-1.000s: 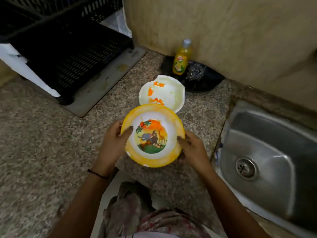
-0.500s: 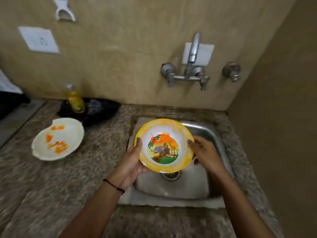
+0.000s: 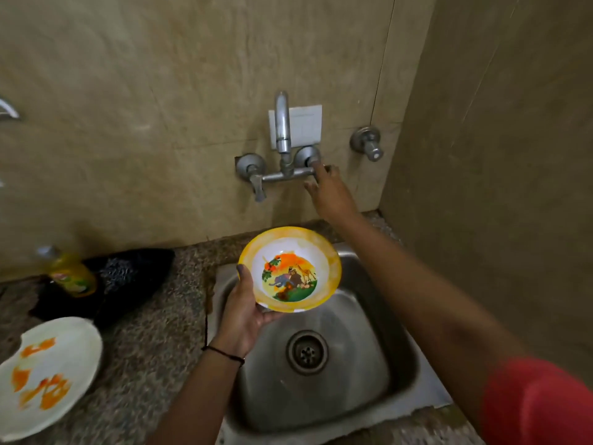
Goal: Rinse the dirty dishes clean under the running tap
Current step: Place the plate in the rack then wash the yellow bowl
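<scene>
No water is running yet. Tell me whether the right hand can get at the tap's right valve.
Probably yes: the right hand is up at that valve, fingers seemingly on it, nothing between them.

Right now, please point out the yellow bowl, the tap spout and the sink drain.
yellow bowl [image 3: 290, 274]: head view, on the animal picture inside it.
tap spout [image 3: 282, 123]: head view, on its upright pipe.
sink drain [image 3: 307, 352]: head view, on the strainer's middle.

Over the back half of the sink, the bowl blocks my way; above the drain I see open room. A wall closes the sink's right side.
</scene>
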